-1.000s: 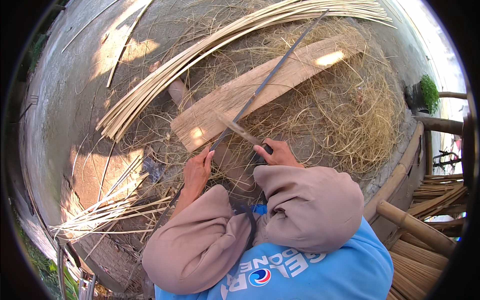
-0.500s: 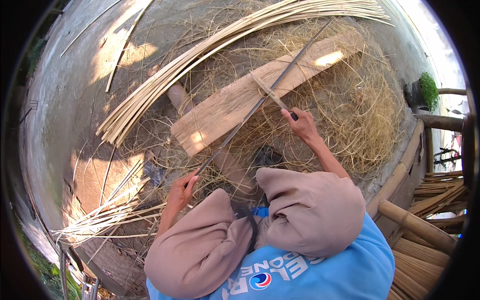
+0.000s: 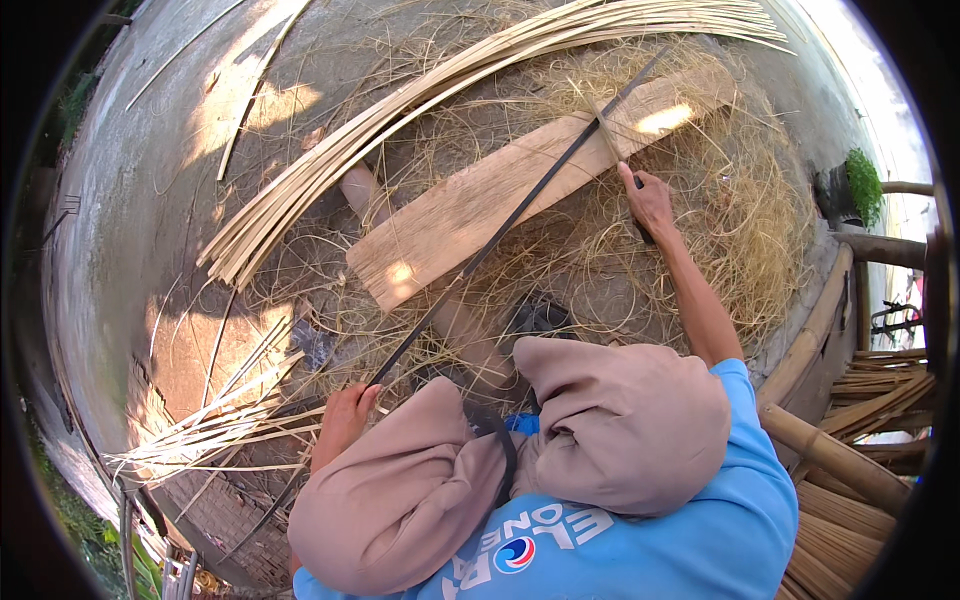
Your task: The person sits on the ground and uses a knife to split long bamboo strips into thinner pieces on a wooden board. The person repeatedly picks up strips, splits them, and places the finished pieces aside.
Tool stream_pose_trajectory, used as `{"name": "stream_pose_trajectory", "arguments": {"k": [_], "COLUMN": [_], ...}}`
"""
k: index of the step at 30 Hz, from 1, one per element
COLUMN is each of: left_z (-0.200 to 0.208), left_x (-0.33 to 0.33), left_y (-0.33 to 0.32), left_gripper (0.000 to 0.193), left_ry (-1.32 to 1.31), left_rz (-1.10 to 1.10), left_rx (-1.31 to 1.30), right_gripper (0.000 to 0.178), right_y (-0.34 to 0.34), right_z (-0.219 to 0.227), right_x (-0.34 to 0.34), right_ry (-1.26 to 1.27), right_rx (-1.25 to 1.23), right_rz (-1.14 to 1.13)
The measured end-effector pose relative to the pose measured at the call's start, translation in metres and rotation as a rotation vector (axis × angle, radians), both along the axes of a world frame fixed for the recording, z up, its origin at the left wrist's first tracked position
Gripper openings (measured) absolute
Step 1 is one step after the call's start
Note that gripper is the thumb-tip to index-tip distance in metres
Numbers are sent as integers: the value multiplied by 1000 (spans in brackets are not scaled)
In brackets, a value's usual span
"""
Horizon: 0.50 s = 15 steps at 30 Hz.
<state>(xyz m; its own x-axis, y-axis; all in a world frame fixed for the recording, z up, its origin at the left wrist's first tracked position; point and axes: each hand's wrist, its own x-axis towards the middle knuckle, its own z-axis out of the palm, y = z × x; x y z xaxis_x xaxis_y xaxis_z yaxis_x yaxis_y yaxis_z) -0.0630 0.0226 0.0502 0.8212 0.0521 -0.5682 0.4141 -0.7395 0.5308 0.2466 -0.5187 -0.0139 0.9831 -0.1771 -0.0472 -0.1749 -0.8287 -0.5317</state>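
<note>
A long dark thin strip (image 3: 503, 232) lies slantwise over a wooden board (image 3: 450, 212), from near my left knee to the board's far right. My left hand (image 3: 345, 418) is closed round its near end beside the knee. In my right hand (image 3: 652, 203) is a knife (image 3: 608, 138); its dark handle end shows below the fist. The blade crosses the strip over the right part of the board. Whether the blade touches the strip's top or its edge is hard to make out.
Beyond the board curves a bundle of pale split strips (image 3: 390, 100). Curly shavings (image 3: 735, 220) heap up on the right. Shorter pale strips (image 3: 225, 425) lie at the left. A bamboo rail (image 3: 835, 455) and a potted plant (image 3: 862, 188) stand at the right.
My right hand has moved the knife away from me, up and right along the strip. My left hand has drawn back slightly toward me, down and left, with the strip's near end.
</note>
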Motion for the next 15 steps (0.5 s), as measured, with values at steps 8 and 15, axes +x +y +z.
{"name": "stream_pose_trajectory", "arguments": {"k": [8,15], "left_z": [-44,-56], "left_x": [64,41], "left_y": [-87,-57], "left_gripper": [35,36], "left_ry": [-352,-363], "left_rz": [-144,-192], "left_rx": [351,407], "right_gripper": [59,59], "right_y": [157,87], "right_z": [33,32], "right_x": [-164,-82], "right_ry": [39,175], "right_rx": [171,95], "right_rz": [605,214]}}
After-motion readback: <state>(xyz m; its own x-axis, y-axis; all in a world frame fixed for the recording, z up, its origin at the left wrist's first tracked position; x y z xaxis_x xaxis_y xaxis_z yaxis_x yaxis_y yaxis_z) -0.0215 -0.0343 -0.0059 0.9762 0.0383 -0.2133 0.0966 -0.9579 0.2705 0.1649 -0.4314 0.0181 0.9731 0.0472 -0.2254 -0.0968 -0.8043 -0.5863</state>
